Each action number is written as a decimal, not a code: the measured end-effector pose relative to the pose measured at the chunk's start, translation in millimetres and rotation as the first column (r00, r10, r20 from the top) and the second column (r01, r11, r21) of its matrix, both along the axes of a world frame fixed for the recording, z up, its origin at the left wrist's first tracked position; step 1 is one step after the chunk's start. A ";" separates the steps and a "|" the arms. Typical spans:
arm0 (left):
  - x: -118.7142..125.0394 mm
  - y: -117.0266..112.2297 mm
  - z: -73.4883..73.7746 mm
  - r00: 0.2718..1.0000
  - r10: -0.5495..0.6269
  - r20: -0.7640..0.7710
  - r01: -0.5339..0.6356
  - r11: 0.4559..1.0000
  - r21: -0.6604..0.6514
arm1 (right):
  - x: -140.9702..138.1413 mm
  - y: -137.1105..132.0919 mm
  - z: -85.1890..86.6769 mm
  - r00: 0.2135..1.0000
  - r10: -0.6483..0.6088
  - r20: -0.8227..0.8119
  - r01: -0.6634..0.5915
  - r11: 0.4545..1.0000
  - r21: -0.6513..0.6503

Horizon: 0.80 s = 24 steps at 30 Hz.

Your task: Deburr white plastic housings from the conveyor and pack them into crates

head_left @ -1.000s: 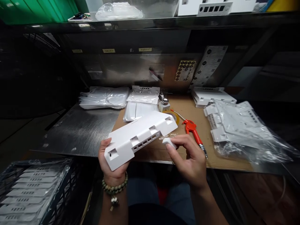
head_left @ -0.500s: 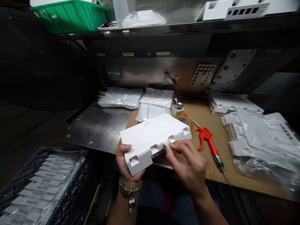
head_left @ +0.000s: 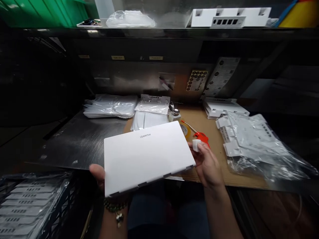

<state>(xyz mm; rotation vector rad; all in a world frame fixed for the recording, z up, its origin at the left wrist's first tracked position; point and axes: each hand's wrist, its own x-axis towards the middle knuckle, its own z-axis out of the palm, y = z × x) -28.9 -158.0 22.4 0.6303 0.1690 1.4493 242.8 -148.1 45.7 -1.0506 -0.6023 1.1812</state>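
Note:
My left hand (head_left: 98, 174) grips a flat white plastic housing (head_left: 147, 156) from below, its broad printed face turned up toward me. Only the thumb and a bit of the palm show past its left edge. My right hand (head_left: 208, 164) is beside the housing's right edge, fingers pinched on a small white pad (head_left: 196, 145). A beaded bracelet (head_left: 115, 207) hangs on my left wrist.
A red air blow gun (head_left: 200, 135) and a small dispenser bottle (head_left: 174, 113) lie on the cardboard mat (head_left: 206, 166). Bagged white housings (head_left: 251, 139) are at the right, flat bags (head_left: 111, 105) at the back left, a black crate of housings (head_left: 27, 202) at the lower left.
The housing has been tilted from its slotted edge facing me to its flat face up. My right hand with the pad has moved off the edge to the right.

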 end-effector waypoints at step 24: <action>-3.4 17.3 24.5 0.497 0.329 -0.803 -0.234 0.942 0.241 | 41.3 -22.2 -5.2 0.956 -0.153 0.249 0.122 0.983 0.137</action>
